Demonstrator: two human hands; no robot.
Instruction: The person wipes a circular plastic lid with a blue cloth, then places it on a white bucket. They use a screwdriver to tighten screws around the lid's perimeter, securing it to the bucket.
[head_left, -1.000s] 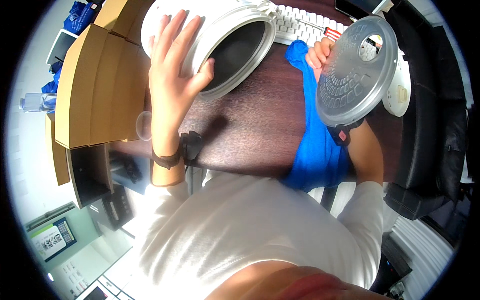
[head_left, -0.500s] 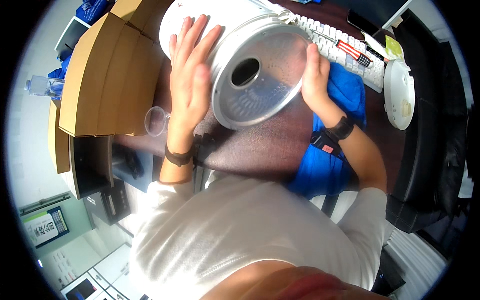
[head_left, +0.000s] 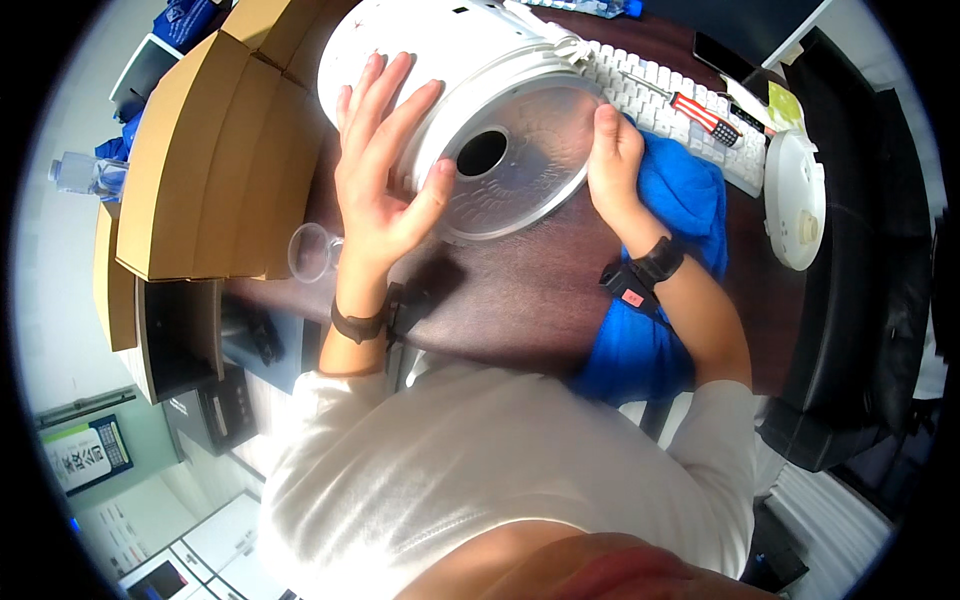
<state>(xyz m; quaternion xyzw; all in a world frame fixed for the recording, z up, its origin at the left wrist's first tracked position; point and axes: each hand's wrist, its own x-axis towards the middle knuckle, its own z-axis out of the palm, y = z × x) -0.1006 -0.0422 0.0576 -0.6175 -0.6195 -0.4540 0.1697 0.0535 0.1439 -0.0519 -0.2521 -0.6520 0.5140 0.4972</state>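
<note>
One embossed translucent disc (head_left: 540, 150) fronts a smooth white drum (head_left: 440, 48).

Bright; glare on tabletop (head_left: 510, 300), shadow near left hand (head_left: 388, 195); white shirt (head_left: 530, 450) partly washed out; cardboard box (head_left: 200, 165) edges bent, corners black.

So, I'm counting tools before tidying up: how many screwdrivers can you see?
1: a screwdriver with a red-and-white striped handle, lying across the white keyboard, beyond the right hand. Others could be hidden, perhaps under the blue cloth.
</note>
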